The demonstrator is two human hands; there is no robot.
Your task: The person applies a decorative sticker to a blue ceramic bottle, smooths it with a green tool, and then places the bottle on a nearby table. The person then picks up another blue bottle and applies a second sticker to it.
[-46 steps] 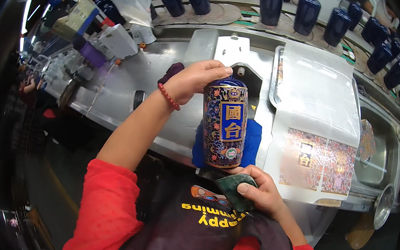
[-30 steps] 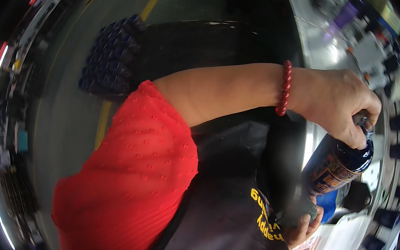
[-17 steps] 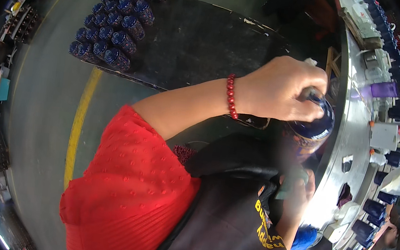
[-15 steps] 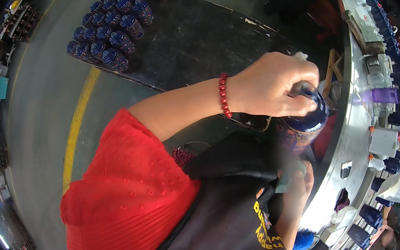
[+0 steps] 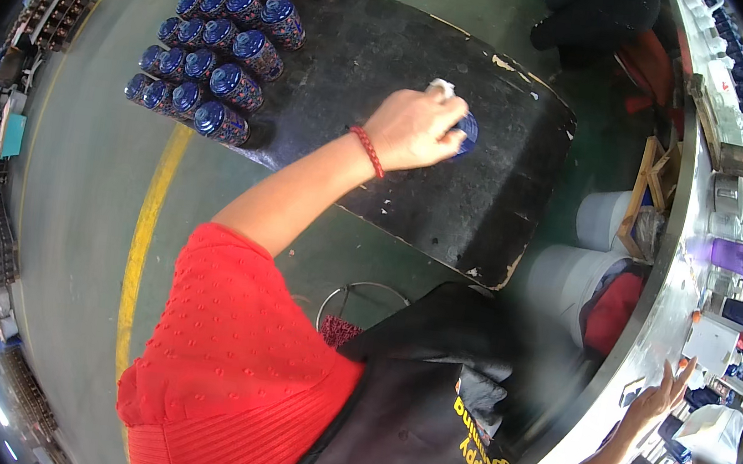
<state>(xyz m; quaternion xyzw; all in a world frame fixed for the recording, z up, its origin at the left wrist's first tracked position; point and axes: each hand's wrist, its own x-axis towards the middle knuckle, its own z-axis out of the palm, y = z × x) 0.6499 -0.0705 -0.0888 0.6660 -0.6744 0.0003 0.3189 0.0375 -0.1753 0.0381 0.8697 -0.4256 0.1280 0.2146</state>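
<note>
Over the black table (image 5: 476, 198), my left hand (image 5: 412, 131), with a red bead bracelet at its wrist, is closed around the top of a dark blue lidded jar (image 5: 468, 135). Most of this jar is hidden under the hand; I cannot tell whether it touches the tabletop. A small white scrap (image 5: 443, 86) shows at the knuckles. Several patterned jars with blue lids (image 5: 234, 85) stand in rows at the table's left end. On the right, my right hand (image 5: 659, 400) is held out above the metal bench (image 5: 585, 412), fingers spread, holding nothing.
A white bucket (image 5: 600, 220) and a wooden frame (image 5: 643, 194) stand between table and bench. Red cloth (image 5: 616, 315) hangs by the bench edge. Along the bench are a purple container (image 5: 735, 258) and several blue pieces. A round-rimmed stool (image 5: 363, 288) is near my apron.
My left hand has carried the jar left and away from me, from beside the bench to over the table. My right hand, formerly low beneath the jar, has moved right and opened over the bench.
</note>
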